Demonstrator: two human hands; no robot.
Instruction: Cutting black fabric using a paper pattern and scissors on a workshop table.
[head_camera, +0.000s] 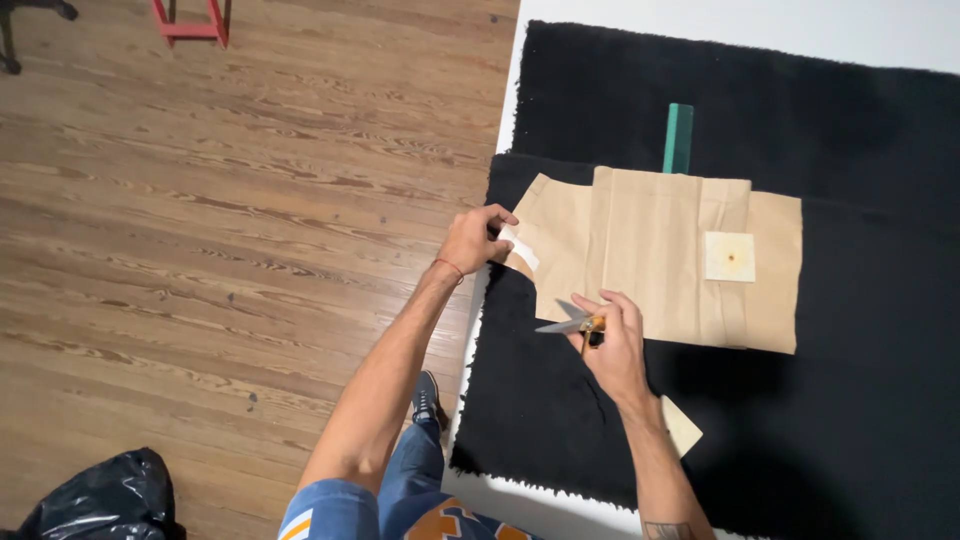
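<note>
A brown paper pattern piece (660, 255) lies flat on black fleecy fabric (820, 400) spread over a white table. My left hand (475, 240) pinches the paper's left edge, near a pale strip of tape. My right hand (610, 345) holds scissors (568, 320) with their blades open at the paper's lower left edge. A small pale square patch (729, 256) sits on the right part of the paper.
A green ruler (678, 137) pokes out from under the paper's top edge. A small brown paper scrap (683, 428) lies by my right forearm. Wooden floor (200, 220) lies to the left, with a black plastic bag (100, 500) at lower left and red stool legs (192, 22) at the top.
</note>
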